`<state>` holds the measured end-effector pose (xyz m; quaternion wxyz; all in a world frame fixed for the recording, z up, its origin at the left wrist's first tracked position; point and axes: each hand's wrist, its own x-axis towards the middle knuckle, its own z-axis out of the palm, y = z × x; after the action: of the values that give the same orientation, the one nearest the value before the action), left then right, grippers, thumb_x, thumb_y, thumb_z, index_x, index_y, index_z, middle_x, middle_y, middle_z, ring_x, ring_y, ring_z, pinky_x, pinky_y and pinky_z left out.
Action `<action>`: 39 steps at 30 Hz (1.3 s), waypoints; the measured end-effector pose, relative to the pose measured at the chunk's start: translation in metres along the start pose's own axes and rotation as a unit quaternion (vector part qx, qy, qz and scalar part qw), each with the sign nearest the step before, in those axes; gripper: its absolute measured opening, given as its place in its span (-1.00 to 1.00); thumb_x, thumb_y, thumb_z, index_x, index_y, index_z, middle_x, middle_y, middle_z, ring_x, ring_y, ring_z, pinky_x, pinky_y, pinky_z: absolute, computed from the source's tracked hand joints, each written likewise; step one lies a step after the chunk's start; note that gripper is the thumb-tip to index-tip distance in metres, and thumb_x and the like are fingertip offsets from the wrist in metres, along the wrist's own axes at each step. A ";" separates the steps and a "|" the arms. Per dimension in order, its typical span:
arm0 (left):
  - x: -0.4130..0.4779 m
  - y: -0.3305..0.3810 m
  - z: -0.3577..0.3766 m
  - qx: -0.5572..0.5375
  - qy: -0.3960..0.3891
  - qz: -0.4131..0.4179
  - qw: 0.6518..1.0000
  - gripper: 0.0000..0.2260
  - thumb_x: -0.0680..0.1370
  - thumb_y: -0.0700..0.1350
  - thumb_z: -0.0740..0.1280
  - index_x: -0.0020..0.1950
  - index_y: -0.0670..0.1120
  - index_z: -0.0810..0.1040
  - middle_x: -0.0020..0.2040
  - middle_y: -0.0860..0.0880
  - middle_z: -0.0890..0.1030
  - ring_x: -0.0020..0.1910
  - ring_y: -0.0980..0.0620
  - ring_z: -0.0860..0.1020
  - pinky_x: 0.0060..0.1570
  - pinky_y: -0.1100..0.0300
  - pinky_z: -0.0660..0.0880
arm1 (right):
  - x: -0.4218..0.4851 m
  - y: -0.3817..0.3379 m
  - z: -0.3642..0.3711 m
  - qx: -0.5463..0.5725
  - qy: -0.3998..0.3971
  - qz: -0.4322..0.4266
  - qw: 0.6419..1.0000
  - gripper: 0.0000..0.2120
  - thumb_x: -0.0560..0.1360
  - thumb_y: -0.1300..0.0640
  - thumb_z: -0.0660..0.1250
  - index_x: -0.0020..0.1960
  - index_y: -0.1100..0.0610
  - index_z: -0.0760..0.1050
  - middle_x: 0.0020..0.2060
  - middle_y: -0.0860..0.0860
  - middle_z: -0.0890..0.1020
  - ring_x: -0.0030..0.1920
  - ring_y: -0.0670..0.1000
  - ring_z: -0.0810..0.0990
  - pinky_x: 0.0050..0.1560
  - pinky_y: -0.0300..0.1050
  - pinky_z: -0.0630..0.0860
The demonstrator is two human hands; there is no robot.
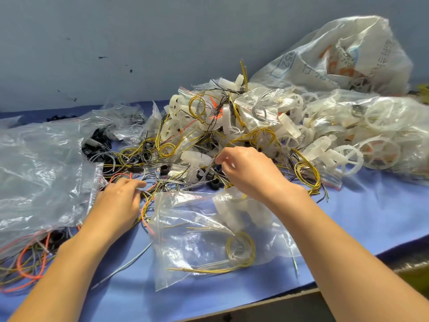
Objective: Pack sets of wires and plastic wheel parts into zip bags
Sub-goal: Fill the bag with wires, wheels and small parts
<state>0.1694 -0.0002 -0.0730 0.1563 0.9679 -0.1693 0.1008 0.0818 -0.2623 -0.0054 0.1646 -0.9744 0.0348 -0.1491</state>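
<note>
Left hand [118, 201] fingers curled on tangled wires [148, 154], grasp cannot be told, right hand [246, 168] pinching a thin grey wire [208, 169], 1 zip bag [197, 240] below on blue cloth [348, 217]

- Two hands: left hand [118, 201], right hand [246, 170].
- One zip bag [197, 240] lying near.
- One printed sack [348, 54], far right.
- White wheels [348, 159], wires [306, 173]: too many to count.

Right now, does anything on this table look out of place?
Mostly a working jumble. One loose grey wire lies stray on the blue cloth, apart from the pile, just left of the near zip bag.
</note>
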 end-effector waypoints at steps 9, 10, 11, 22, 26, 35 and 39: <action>-0.003 0.009 -0.005 -0.017 0.022 0.018 0.999 -0.78 0.61 -0.04 0.23 0.18 0.00 0.62 0.13 -0.08 0.60 0.19 -0.19 0.48 0.21 -0.10 0.38 | 0.009 -0.011 0.028 -0.101 -0.087 -0.015 0.991 -0.72 0.49 0.20 0.25 0.15 0.00 0.57 0.10 0.07 0.63 0.15 0.19 0.56 -0.10 -0.04 0.35; -0.002 0.012 -0.006 -0.028 0.019 0.021 0.999 -0.78 0.62 -0.03 0.23 0.17 0.00 0.61 0.11 -0.08 0.60 0.18 -0.19 0.49 0.20 -0.11 0.39 | 0.010 -0.009 0.028 -0.124 -0.105 0.003 0.987 -0.69 0.48 0.21 0.26 0.18 0.02 0.56 0.13 0.08 0.62 0.19 0.19 0.54 -0.08 -0.03 0.30; -0.001 0.016 -0.007 -0.039 0.014 0.022 0.999 -0.79 0.62 -0.02 0.23 0.16 0.01 0.61 0.10 -0.08 0.61 0.18 -0.18 0.49 0.19 -0.11 0.39 | 0.010 -0.007 0.028 -0.139 -0.119 0.019 0.983 -0.67 0.48 0.21 0.26 0.21 0.03 0.54 0.16 0.07 0.60 0.22 0.18 0.52 -0.05 -0.01 0.27; 0.020 0.015 -0.005 -0.068 0.053 -0.003 0.996 -0.78 0.62 -0.04 0.22 0.15 -0.05 0.61 0.08 -0.13 0.58 0.12 -0.18 0.52 0.18 -0.08 0.42 | 0.015 -0.003 0.031 -0.161 -0.095 0.061 0.980 -0.67 0.54 0.26 0.18 0.29 0.11 0.41 0.21 0.10 0.54 0.23 0.19 0.51 -0.01 0.03 0.26; 0.036 -0.004 -0.001 -0.047 0.062 -0.038 0.996 -0.76 0.62 -0.12 0.21 0.22 -0.11 0.58 0.25 -0.16 0.51 0.19 -0.22 0.49 0.24 -0.09 0.39 | 0.013 -0.003 0.032 -0.169 -0.091 0.037 0.981 -0.76 0.53 0.27 0.18 0.15 0.09 0.45 0.13 0.09 0.56 0.17 0.19 0.54 -0.06 -0.01 0.26; 0.058 0.007 0.020 0.076 0.072 0.004 0.995 -0.73 0.60 -0.09 0.20 0.26 0.04 0.57 0.42 -0.01 0.39 0.34 -0.14 0.32 0.27 -0.07 0.23 | 0.012 -0.002 0.032 -0.152 -0.076 0.028 0.985 -0.79 0.54 0.25 0.19 0.12 0.09 0.47 0.06 0.09 0.56 0.10 0.20 0.55 -0.09 0.00 0.27; 0.072 0.010 0.028 0.082 -0.002 -0.003 0.997 -0.67 0.63 -0.08 0.13 0.35 0.08 0.50 0.53 0.06 0.28 0.50 -0.11 0.15 0.40 -0.08 0.07 | 0.013 -0.002 0.032 -0.141 -0.071 0.026 0.987 -0.88 0.57 0.20 0.16 0.04 0.08 0.45 0.05 0.09 0.57 0.07 0.20 0.56 -0.10 -0.01 0.27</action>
<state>0.2359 -0.0396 -0.0781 0.0767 0.9782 -0.1577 0.1115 0.1036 -0.2522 -0.0302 0.0317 -0.9948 0.0686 -0.0685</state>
